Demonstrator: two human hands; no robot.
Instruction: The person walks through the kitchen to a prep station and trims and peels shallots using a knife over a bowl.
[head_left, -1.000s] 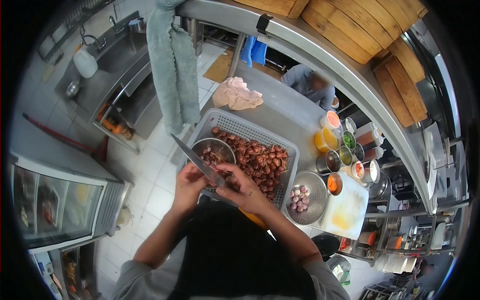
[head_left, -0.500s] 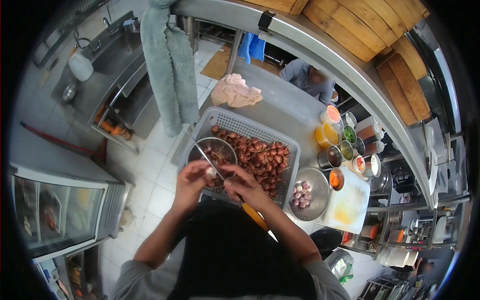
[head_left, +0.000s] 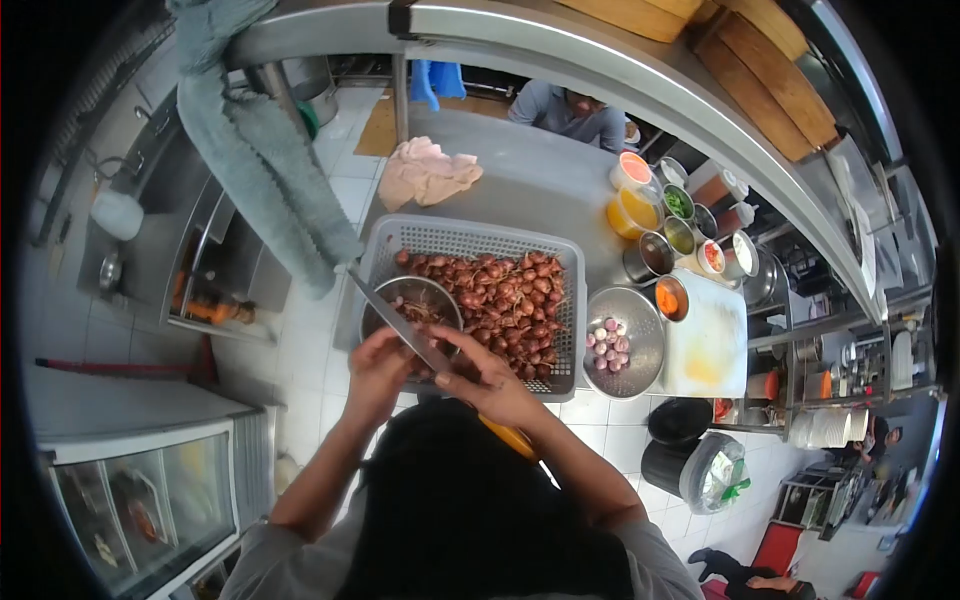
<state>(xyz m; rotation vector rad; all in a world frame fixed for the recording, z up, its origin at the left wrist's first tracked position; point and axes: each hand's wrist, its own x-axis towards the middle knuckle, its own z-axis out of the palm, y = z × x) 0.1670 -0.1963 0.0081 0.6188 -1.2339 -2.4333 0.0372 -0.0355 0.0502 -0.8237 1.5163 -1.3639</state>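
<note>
My right hand is closed on a knife with a yellow handle, its blade pointing up and to the left. My left hand is closed at the blade's near side; what its fingers hold is hidden behind the blade. Both hands are over the near edge of a metal bowl with skins and scraps in it. The bowl sits in the left part of a grey perforated basket, beside many unpeeled red shallots. Peeled shallots lie in a steel colander to the right.
A cutting board, an orange-filled container and several sauce containers stand at the right. A pink cloth lies behind the basket; a grey towel hangs at the left. Another person is beyond the counter. A bin stands below.
The view has turned, bringing the bin into sight. Since half a second ago, the knife blade has turned its flat side into view and now covers the pale piece seen at my left fingertips.
</note>
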